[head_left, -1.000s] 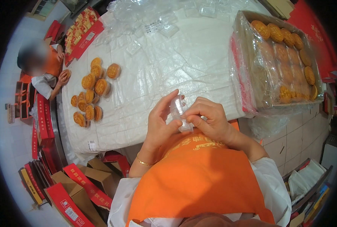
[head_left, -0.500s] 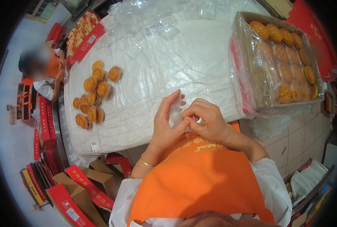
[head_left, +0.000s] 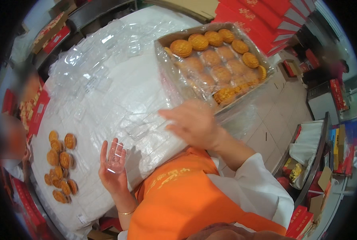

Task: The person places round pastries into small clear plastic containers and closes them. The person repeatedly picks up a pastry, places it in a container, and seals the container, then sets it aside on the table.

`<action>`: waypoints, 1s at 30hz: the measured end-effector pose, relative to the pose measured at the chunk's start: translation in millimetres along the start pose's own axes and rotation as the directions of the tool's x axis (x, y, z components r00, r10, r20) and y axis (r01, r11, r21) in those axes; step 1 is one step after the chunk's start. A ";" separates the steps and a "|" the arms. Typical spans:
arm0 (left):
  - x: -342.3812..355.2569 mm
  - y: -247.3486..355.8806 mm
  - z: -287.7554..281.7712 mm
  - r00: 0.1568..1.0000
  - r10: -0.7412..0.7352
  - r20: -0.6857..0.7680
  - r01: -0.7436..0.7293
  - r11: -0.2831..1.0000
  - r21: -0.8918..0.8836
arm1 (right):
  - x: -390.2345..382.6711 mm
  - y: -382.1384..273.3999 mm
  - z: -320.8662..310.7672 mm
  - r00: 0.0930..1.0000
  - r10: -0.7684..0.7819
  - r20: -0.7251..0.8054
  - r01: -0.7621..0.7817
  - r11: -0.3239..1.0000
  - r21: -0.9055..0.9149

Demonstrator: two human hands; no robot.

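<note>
My left hand (head_left: 112,166) holds a small clear plastic tray (head_left: 115,158) on its palm and fingers, over the table's near edge. My right hand (head_left: 191,122) is lifted over the white-covered table (head_left: 102,120) near the box, motion-blurred, fingers stretched out and apparently holding nothing. An open cardboard box (head_left: 162,42) of golden mooncakes, lined with clear film, sits at the back right; some cakes (head_left: 181,48) are bare, others under film. A loose group of round mooncakes (head_left: 66,160) in clear holders lies to the left of my left hand.
Clear plastic trays (head_left: 78,72) cover the far left of the table. A person (head_left: 14,164) works at the left edge. Red boxes (head_left: 252,16) are stacked behind; another person (head_left: 332,70) is at the far right. A cart (head_left: 306,150) stands right, beside tiled floor.
My head has turned rightward. My hands have parted: the left keeps the clear plastic piece, while the right has let go and moved up and outward toward the mooncake box, fingers spreading.
</note>
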State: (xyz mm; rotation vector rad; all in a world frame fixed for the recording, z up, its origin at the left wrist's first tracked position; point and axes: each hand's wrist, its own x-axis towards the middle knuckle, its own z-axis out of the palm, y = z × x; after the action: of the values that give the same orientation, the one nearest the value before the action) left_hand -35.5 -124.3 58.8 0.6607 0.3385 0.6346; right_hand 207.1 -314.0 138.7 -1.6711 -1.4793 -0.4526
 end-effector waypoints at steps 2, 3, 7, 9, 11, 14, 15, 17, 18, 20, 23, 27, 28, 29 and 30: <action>3.9 -3.2 0.7 0.998 -0.061 0.018 0.063 0.969 -0.237 | 10.9 30.2 -38.8 0.995 -0.070 -0.064 0.053 0.970 -0.239; 5.9 -5.8 1.2 0.997 -0.078 0.012 0.078 0.951 -0.300 | 18.9 47.2 -58.9 0.997 -0.053 -0.047 0.032 0.931 -0.363; 15.2 -18.4 11.5 0.987 -0.160 -0.004 0.140 0.878 -0.459 | 2.8 170.1 -123.9 0.884 0.468 -0.009 -0.319 0.588 -0.743; 18.8 -25.1 16.7 0.980 -0.201 -0.004 0.168 0.830 -0.532 | -15.8 216.2 -150.3 0.710 0.703 -0.037 -0.366 0.323 -0.873; 22.2 -32.3 21.4 0.971 -0.238 -0.018 0.183 0.787 -0.589 | -26.7 243.9 -168.0 0.568 0.821 -0.054 -0.336 0.171 -0.926; 19.4 -36.9 22.8 0.966 -0.250 -0.064 0.162 0.778 -0.607 | -30.9 252.6 -166.1 0.593 0.805 -0.022 -0.340 0.226 -0.913; 17.8 -36.7 22.5 0.964 -0.257 -0.065 0.168 0.784 -0.597 | -27.3 249.7 -163.2 0.562 0.826 0.048 -0.338 0.282 -0.898; 18.0 -35.0 24.2 0.960 -0.269 -0.082 0.172 0.794 -0.583 | -15.4 235.7 -159.4 0.490 0.847 0.206 -0.330 0.399 -0.856; 16.0 -34.8 27.0 0.955 -0.280 -0.102 0.179 0.812 -0.555 | -18.8 234.6 -154.4 0.529 0.823 0.207 -0.350 0.433 -0.831; 18.3 -37.8 38.8 0.934 -0.323 -0.150 0.204 0.830 -0.518 | -39.9 229.6 -159.8 0.596 0.777 0.202 -0.351 0.478 -0.805; 20.3 -46.0 43.8 0.949 -0.306 -0.081 0.245 0.873 -0.422 | -42.0 206.9 -162.4 0.708 0.691 0.145 -0.353 0.525 -0.775; 14.4 -53.0 45.0 0.964 -0.250 -0.095 0.208 0.924 -0.321 | -1.6 108.3 -111.7 0.952 0.288 -0.104 -0.302 0.824 -0.479; 14.8 -52.4 42.5 0.967 -0.243 -0.077 0.208 0.927 -0.312 | 3.9 69.2 -91.0 0.952 0.293 -0.083 -0.305 0.921 -0.244; 15.4 -53.4 42.7 0.970 -0.237 -0.059 0.210 0.931 -0.298 | 5.9 35.2 -69.4 0.953 0.296 -0.065 -0.296 0.955 0.010; 15.4 -53.3 44.7 0.968 -0.245 -0.044 0.221 0.928 -0.301 | -4.4 12.3 -40.9 0.979 0.201 -0.038 -0.194 0.971 0.140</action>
State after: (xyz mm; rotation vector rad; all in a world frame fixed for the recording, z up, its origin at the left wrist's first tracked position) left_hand 20.9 -167.7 55.4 0.3026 0.3831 0.4710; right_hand 227.9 -347.7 155.1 -1.6652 -1.2618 -0.2780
